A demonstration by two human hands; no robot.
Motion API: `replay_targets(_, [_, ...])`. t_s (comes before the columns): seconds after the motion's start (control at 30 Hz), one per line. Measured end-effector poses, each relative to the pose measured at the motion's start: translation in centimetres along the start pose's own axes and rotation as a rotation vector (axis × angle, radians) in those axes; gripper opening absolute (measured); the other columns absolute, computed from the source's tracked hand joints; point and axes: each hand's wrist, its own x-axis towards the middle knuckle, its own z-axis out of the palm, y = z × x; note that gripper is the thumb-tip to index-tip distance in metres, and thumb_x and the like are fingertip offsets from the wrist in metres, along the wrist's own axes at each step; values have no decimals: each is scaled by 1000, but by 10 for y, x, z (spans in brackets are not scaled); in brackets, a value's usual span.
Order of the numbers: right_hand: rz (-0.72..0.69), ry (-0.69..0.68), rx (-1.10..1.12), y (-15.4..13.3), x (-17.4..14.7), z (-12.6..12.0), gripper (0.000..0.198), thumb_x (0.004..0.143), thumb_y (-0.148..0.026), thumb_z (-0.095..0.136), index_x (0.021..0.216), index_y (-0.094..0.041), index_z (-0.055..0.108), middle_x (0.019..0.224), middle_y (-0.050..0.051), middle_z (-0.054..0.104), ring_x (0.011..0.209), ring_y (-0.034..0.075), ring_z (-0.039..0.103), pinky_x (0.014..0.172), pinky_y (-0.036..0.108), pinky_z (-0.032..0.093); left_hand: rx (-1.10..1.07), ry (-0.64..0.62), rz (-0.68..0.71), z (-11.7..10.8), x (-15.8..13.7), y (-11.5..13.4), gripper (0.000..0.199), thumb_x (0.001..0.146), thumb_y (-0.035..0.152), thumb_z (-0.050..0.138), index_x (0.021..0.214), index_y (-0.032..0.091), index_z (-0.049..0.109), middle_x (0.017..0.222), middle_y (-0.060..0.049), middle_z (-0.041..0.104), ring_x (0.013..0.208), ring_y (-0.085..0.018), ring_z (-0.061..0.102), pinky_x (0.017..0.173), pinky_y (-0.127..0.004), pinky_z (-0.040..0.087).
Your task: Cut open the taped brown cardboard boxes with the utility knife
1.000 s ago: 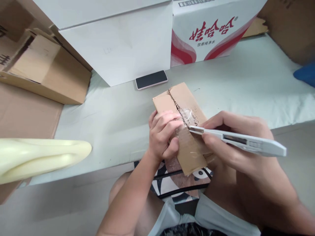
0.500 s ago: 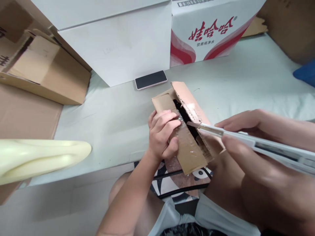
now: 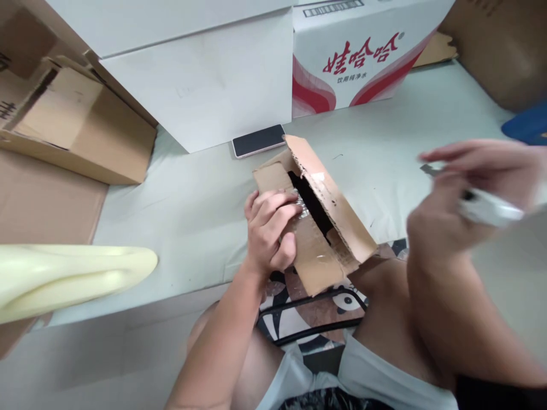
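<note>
Left hand (image 3: pixel 271 230) holds carton (image 3: pixel 315 247), slanted lengthwise away leftward.

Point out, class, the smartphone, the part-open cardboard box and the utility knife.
Smartphone (image 3: pixel 258 140), head view: middle of its dark screen.
Part-open cardboard box (image 3: pixel 315 249), head view: left top flap.
Utility knife (image 3: pixel 491 209), head view: blurred white handle.

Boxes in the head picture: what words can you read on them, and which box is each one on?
"娃哈哈": big red letters on the white-and-red box.
"饮用纯净水": smaller dark letters below, same box.
Striped strip on that box's top: no readable numbers.
Cardboard at the far left: dark marks, cut off by the picture's edge, unreadable.
Brown box at top right: marks too blurred.
Small opened box: nothing readable.
</note>
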Motion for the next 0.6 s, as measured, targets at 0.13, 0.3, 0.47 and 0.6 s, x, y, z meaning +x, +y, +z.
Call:
replay_targets(0.13, [-11, 18, -89, -40, 117, 60, 40, 87, -51, 63, 116, -24, 69, 106, 16, 69, 102, 35, 57, 82, 43, 46, 14, 45, -9, -6, 2, -17, 38, 103, 43, 37, 113, 22, 67, 121, -13, 73, 118, -30, 66, 109, -50, 47])
replay_targets(0.3, [108, -27, -178, -24, 123, 100, 36, 86, -44, 62, 114, -22, 69, 109, 18, 69, 105, 37, 55, 86, 47, 44, 3, 81, -11, -12, -2, -38, 35, 105, 47, 42, 118, 23, 64, 124, -14, 70, 125, -30, 63, 111, -51, 50])
replay_targets(0.47, [81, 62, -97, -11, 123, 118, 31, 86, -36, 57, 108, -21, 71, 115, 18, 71, 116, 39, 55, 98, 54, 42, -1, 100, -39, -16, -3, -47, 34, 105, 49, 44, 118, 24, 63, 125, -14, 69, 128, -31, 63, 112, -54, 51])
replay_targets(0.6, [-80, 36, 166, -13, 129, 119, 19, 84, -30, 55, 87, -23, 72, 95, 14, 73, 107, 35, 63, 103, 57, 46, -111, 118, -194, -18, -3, -53, 41, 102, 59, 48, 118, 25, 64, 130, -14, 69, 133, -33, 63, 116, -55, 49])
